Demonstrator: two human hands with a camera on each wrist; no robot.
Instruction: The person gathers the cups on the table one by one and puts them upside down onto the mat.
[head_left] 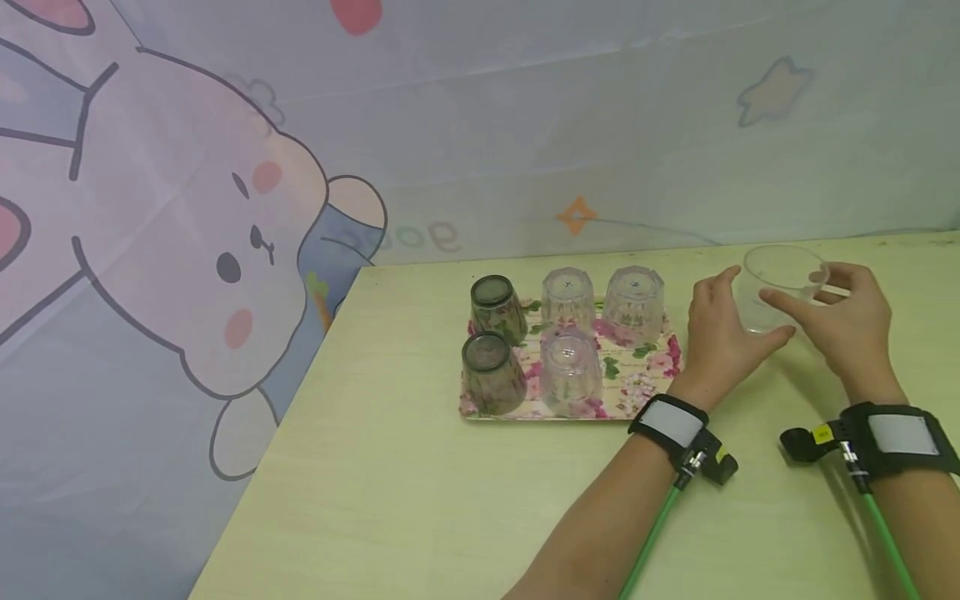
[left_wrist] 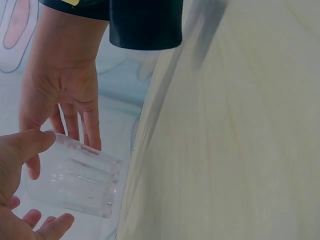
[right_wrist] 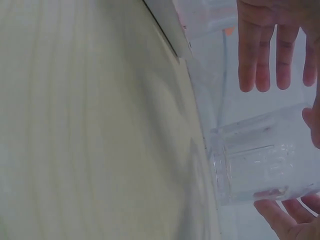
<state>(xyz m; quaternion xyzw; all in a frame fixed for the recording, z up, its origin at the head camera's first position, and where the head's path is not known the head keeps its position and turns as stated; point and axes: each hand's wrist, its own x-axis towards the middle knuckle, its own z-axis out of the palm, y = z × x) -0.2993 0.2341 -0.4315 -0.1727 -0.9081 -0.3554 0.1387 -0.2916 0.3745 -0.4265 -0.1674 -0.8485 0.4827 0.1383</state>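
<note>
In the head view a clear drinking glass point(head_left: 774, 271) is held above the table with its mouth upward. My right hand point(head_left: 858, 329) grips it from the right, thumb on the near side and fingers on the far side. At the glass's left is my left hand point(head_left: 716, 337), its fingers extended and its thumb pointing below the glass. The right wrist view shows those left fingers point(right_wrist: 262, 55) straight and apart from the glass wall point(right_wrist: 250, 160). In the left wrist view the thick glass base point(left_wrist: 111, 190) faces the table.
Left of my hands lies a floral tray point(head_left: 618, 392). Upside down on it stand two dark glasses, one nearer point(head_left: 495, 383) and one farther point(head_left: 501, 312), and three clear glasses point(head_left: 570, 375). Behind the pale table point(head_left: 375, 467) hangs a printed cloth point(head_left: 480, 125).
</note>
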